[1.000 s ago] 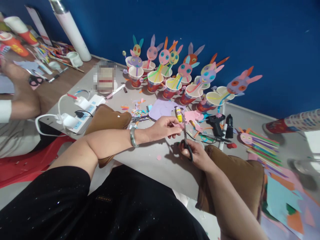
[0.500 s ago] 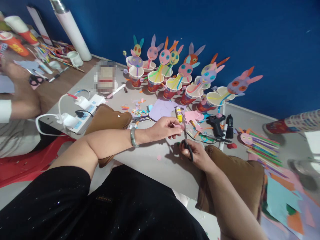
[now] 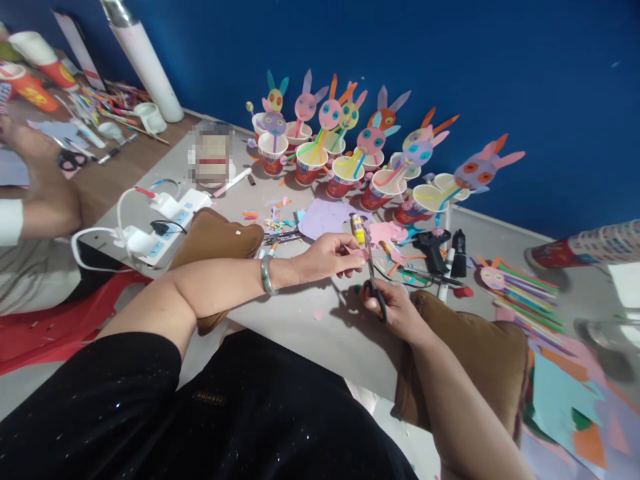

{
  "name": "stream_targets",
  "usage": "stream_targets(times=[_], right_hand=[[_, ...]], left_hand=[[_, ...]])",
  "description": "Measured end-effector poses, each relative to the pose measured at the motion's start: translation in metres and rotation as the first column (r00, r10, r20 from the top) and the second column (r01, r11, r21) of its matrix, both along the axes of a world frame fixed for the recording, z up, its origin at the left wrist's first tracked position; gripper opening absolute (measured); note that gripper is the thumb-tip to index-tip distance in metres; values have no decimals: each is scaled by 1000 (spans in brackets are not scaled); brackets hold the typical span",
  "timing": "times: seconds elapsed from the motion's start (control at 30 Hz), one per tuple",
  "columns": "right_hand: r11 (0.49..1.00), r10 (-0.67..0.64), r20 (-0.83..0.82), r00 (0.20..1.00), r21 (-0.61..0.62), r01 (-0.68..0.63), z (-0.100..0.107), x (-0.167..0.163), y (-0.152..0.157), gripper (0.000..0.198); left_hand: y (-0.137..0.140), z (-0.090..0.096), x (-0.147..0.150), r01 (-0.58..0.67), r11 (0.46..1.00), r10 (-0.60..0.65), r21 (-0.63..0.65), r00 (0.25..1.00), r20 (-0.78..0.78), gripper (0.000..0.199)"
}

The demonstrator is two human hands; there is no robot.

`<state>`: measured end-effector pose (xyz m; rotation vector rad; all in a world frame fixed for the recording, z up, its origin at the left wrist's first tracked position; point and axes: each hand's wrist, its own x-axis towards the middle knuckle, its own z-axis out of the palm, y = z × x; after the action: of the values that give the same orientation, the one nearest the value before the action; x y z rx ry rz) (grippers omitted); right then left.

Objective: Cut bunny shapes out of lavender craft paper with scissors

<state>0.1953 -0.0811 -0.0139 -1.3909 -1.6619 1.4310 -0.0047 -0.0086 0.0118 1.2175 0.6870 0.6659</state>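
Between the thumb and fingers of my left hand [image 3: 334, 256] is a small piece of pink paper [image 3: 356, 253], partly hidden by the fingers. My right hand [image 3: 395, 310] grips a pair of scissors [image 3: 376, 301] by the dark handles, blades pointing away from me. The blades stand right beside the paper at my left fingertips; whether they touch it I cannot tell. A little pink scrap [image 3: 318, 315] lies on the table below my hands. Just beyond them are a yellow glue stick [image 3: 358, 229], a purple paper sheet [image 3: 327, 219] and cut pink paper [image 3: 388, 233].
Paper cups [image 3: 310, 172] with rabbit-faced spoons line the blue wall. A black glue gun [image 3: 432, 251] lies to the right, near coloured sticks [image 3: 533, 293] and paper sheets [image 3: 560, 393]. Brown cushions [image 3: 470, 353] flank me. A power strip [image 3: 175, 227] and another person's arm [image 3: 45, 180] are left.
Almost nothing differs. Both hands, the scissors and the pink paper stay in nearly the same place, and the other person's hand at the left has barely shifted.
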Motion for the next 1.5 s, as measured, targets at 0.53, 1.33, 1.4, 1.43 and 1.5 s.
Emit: stream_targets(times=[0.53,1.33,1.4,1.43,1.5], right_hand=[[1000,-6,9,1000,1,6,2,-1,0,51],[1000,-15,14,1000,9,15,2,0,1,51],[1000,-17,7,1000,9,17,2,0,1,51],[1000,-19,3,1000,5,19,2,0,1,51],[1000,-22,3,1000,-4,22,1,0,0,51]], left_hand=[[-1,2,-1,-13,1000,13,-2,999,36,10],[2,-1,0,-53,999,53,-8,994,98,14],[2,-2,0,-59,998,59,-8,993,99,14],[2,-2,0,-60,998,60,-9,993,99,14],[2,-2,0,-58,998,60,-14,993,100,15]])
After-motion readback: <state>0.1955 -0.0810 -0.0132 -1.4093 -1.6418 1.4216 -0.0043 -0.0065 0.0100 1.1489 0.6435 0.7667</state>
